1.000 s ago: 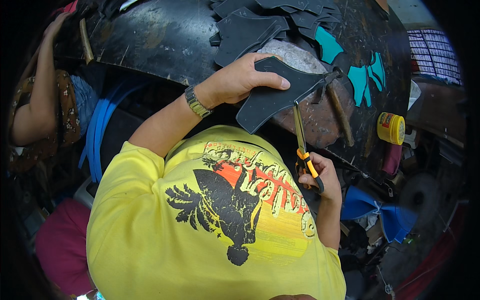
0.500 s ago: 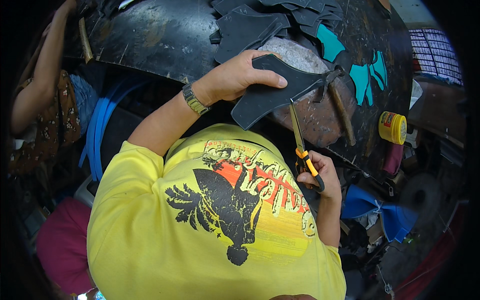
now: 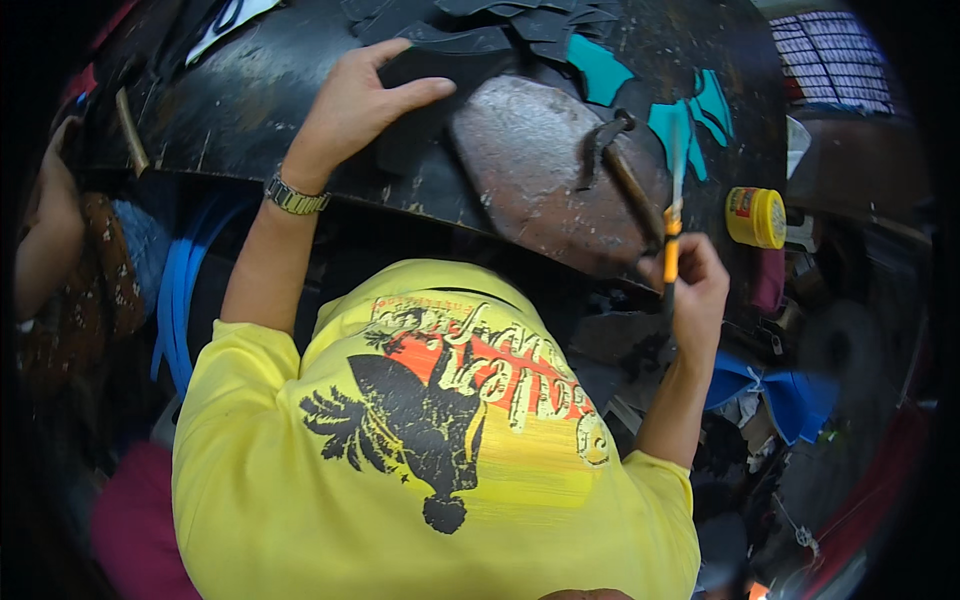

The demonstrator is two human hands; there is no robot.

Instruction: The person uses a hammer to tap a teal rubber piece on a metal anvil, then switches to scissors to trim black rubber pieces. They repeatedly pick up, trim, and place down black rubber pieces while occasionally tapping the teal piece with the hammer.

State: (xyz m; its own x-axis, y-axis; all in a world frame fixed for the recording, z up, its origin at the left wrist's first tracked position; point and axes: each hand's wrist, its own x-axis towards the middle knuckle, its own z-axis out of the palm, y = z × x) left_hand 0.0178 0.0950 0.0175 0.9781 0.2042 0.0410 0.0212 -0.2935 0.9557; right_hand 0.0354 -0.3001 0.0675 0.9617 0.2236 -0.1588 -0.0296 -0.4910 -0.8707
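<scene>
The left hand (image 3: 355, 105) lies spread, palm down, on a flat dark cut piece of sheet material (image 3: 420, 120) on the dark scuffed table (image 3: 230, 90), just left of a worn grey slab (image 3: 540, 170). The right hand (image 3: 695, 290), well apart, is closed around an orange-handled slim blade tool (image 3: 672, 215) held upright.

Yellow jar (image 3: 757, 217) at bench edge; teal cut pieces (image 3: 690, 118); blue cloth (image 3: 775, 392).
</scene>
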